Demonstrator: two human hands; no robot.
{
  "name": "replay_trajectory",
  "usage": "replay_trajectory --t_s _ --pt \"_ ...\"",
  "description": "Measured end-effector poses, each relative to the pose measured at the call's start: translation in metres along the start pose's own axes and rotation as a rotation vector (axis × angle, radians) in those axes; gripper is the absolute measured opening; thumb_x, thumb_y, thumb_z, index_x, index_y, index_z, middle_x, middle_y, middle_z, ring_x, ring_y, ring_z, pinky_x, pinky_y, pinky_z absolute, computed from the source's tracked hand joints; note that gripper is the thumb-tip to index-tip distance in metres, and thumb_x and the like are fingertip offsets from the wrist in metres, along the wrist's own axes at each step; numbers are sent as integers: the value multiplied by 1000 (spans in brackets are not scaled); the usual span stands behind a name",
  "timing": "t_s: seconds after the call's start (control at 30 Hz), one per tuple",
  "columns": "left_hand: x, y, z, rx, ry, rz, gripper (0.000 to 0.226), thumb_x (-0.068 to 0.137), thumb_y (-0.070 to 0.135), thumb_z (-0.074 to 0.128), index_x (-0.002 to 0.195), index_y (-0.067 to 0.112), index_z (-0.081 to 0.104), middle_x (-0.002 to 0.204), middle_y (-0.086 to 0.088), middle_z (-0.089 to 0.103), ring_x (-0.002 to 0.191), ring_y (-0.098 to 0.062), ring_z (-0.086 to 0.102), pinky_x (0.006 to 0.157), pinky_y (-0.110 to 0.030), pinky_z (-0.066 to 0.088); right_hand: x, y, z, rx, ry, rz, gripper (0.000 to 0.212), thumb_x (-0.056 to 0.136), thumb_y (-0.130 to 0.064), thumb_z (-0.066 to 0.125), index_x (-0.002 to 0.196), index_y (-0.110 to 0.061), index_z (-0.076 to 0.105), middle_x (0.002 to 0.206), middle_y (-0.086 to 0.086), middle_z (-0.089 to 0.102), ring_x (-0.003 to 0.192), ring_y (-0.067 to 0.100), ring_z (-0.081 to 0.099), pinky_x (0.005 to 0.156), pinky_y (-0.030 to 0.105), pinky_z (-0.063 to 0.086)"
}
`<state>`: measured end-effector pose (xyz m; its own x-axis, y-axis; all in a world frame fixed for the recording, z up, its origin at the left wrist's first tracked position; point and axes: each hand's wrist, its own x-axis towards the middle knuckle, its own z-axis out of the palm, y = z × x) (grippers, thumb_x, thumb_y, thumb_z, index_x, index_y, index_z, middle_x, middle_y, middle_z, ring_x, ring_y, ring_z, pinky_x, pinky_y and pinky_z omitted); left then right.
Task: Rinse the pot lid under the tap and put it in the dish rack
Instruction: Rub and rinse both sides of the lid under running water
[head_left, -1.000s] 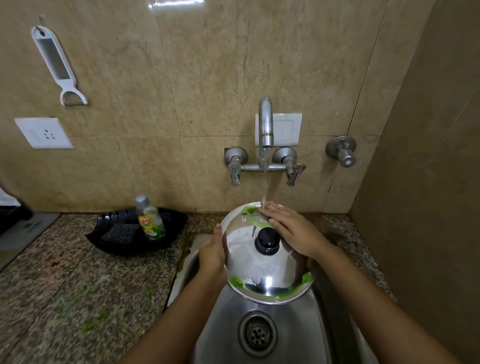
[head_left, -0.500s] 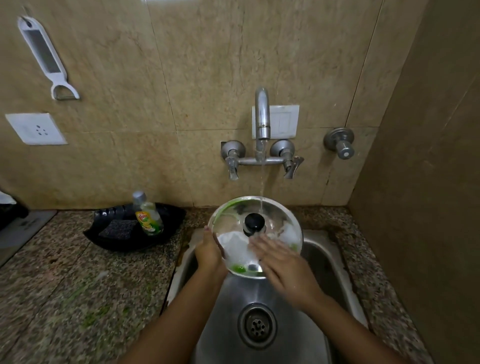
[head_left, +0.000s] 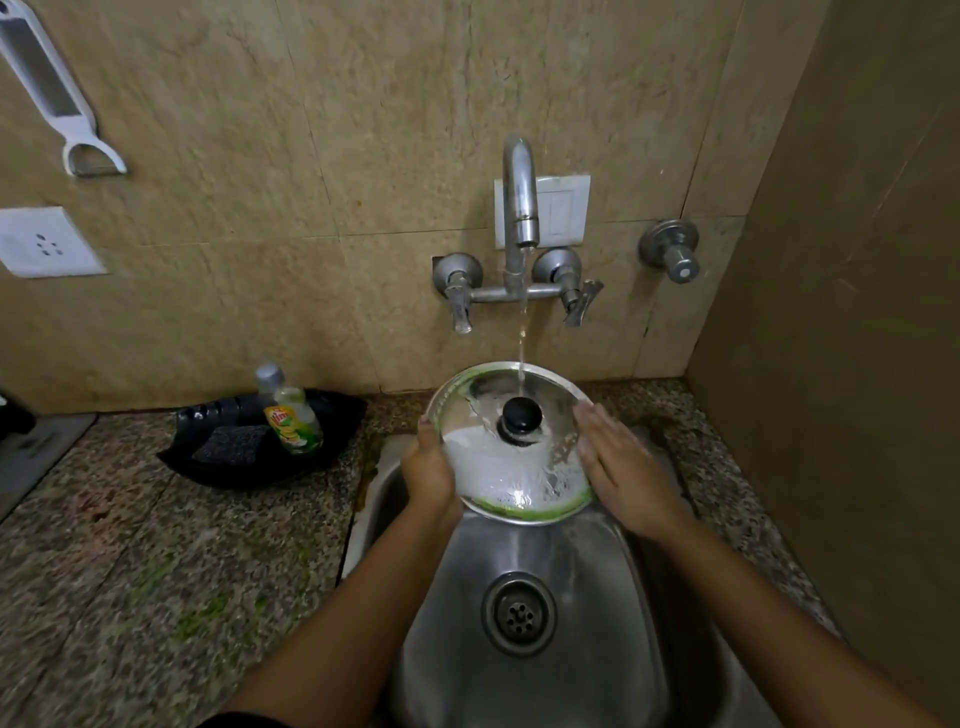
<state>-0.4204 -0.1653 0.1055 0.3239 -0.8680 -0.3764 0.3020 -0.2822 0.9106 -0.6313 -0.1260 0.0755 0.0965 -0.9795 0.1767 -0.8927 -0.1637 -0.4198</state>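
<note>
The tabletop (head_left: 171, 561) is speckled granite, butting against the tiled wall at the rear and bearing green smears on its near left area. A stainless steel sink (head_left: 587, 587) with a round drain (head_left: 518, 614) is set into it at the right. A black tray (head_left: 249, 470) rests on the tabletop just left of the sink, holding a dark scrub pad (head_left: 231, 443) and a dish soap bottle (head_left: 291, 415) leaning against its rear rim.

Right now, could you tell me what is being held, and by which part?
The left hand grips the pot lid by its left rim, under the running tap. The right hand lies flat against the right rim.
</note>
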Motion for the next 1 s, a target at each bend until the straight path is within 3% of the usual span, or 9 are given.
replay_trajectory --t_s 0.17,0.27,0.33,0.43,0.6,0.7,0.83,0.87,1.0 --pt "4 -9 7 48 -127 36 38 99 38 39 80 14 62 84 -12 68 86 -33 66 80 -43 56 70 -28 -11 307 -126 45 44 105 -24 29 147 -15 35 157 -1 27 148 16 15 115 22 5" --pt "7 -7 11 7 -170 19 36 101 34 38 85 13 62 84 -13 67 75 -25 65 68 -33 56 85 -43 -14 151 -191 42 46 103 -29 31 145 -12 38 154 5 35 144 22 29 118 31 17" --pt "6 -5 16 4 -199 33 37 101 33 38 83 12 62 81 -11 67 72 -22 64 69 -31 53 75 -75 -5 -122 -142 -26 48 100 -30 34 143 -9 39 149 12 42 134 29 41 111 37 30" --pt "8 -6 18 -41 -241 -29 41 101 34 36 86 9 64 81 -8 70 78 -22 67 69 -28 56 31 -111 19 -247 -47 -225 55 96 -28 38 147 -10 32 153 10 36 141 25 32 116 38 21" --pt "27 -11 8 30 -166 -52 46 97 43 39 93 8 67 96 -17 72 92 -32 69 89 -43 54 -14 -83 26 -305 -69 -375 56 98 -33 28 151 -14 24 158 2 28 146 15 22 120 33 8" --pt "13 -19 10 23 -208 -33 44 100 37 37 95 3 66 89 -13 71 88 -28 68 75 -31 55 11 -110 32 -411 -56 -249 58 96 -28 32 149 -6 25 155 13 31 145 24 25 119 35 7" --pt "1 -19 18 -1 -234 -7 38 100 30 40 73 11 59 72 -7 61 70 -22 58 66 -30 47 70 -120 7 -577 -62 255 55 101 -29 25 147 0 24 156 18 26 143 31 26 117 43 15" --pt "0 -15 19 -15 -235 -14 38 101 29 40 74 11 60 72 -7 62 69 -21 58 66 -29 48 76 -120 7 -568 -70 289 55 101 -29 24 147 1 22 157 19 24 143 31 25 116 42 19" --pt "13 -2 16 -103 -260 -90 36 101 32 39 91 7 64 82 -8 67 74 -18 65 63 -25 54 38 -125 25 -343 0 -196 53 97 -24 31 147 -6 30 153 13 36 141 25 32 115 36 19"
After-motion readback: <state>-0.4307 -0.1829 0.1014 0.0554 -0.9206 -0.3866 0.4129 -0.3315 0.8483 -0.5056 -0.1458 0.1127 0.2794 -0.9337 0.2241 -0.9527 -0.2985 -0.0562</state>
